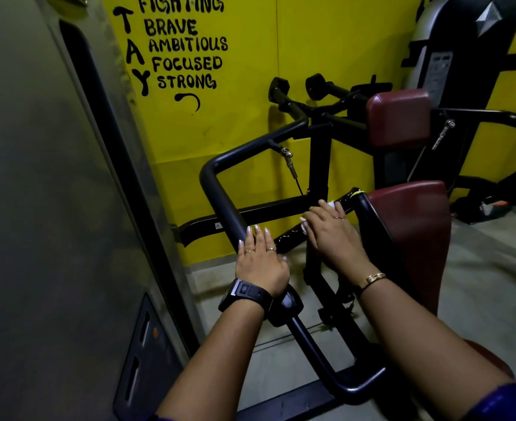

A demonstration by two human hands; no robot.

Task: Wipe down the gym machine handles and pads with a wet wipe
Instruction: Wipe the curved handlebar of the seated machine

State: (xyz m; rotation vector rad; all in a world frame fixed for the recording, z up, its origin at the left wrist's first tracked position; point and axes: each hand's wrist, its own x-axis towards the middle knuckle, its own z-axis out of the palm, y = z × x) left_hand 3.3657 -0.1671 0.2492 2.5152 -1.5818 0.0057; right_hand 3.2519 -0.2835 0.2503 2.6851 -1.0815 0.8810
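Left hand [261,262] rests flat on the black frame bar [220,196], fingers straight and slightly spread, holding nothing; right hand [331,232] is on the glossy black handle [290,237], fingers close together and curled over it, pressing the wet wipe [304,226] against the grip; we see white wipe poking out by the thumb and at the fingertips; maroon seat pad [414,214] just right of the handle, second maroon pad [398,117] above; yellow wall [250,141] reads "FIGHTING BRAVE AMBITIOUS FOCUSED STRONG", with "TAY" running vertically beside it; the top letter is cut off; black watch [247,291] on left wrist, gold bracelet [375,278] on right.
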